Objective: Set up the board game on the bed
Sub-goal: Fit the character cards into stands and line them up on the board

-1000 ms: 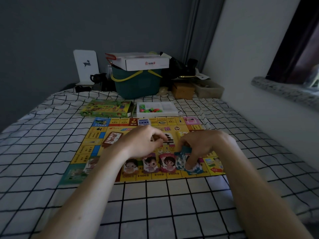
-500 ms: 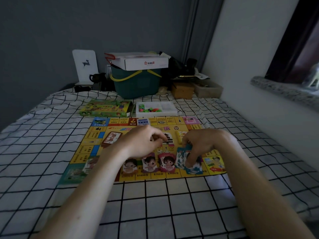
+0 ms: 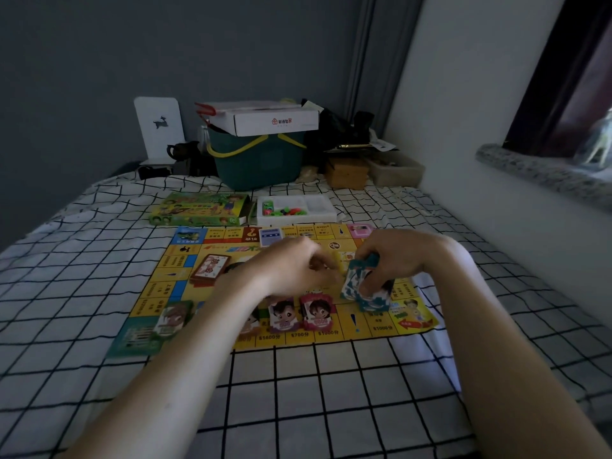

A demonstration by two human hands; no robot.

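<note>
A yellow game board lies flat on the checked bedsheet. My right hand grips a fanned stack of teal-backed cards, lifted a little above the board's near right part. My left hand hovers just left of that stack with curled fingers near its edge; whether it pinches a card is hidden. Two character card piles stand along the board's near edge, another green one at the near left corner. A red-brown card deck lies on the board's left half.
The green game box and a white tray of coloured pieces lie beyond the board. A teal basket carrying a white carton stands at the bed's head with other clutter. A wall and a window sill run along the right.
My right hand has lifted the teal-backed cards off the board's near edge and tilted them up. My left hand has shifted slightly right towards the stack.
</note>
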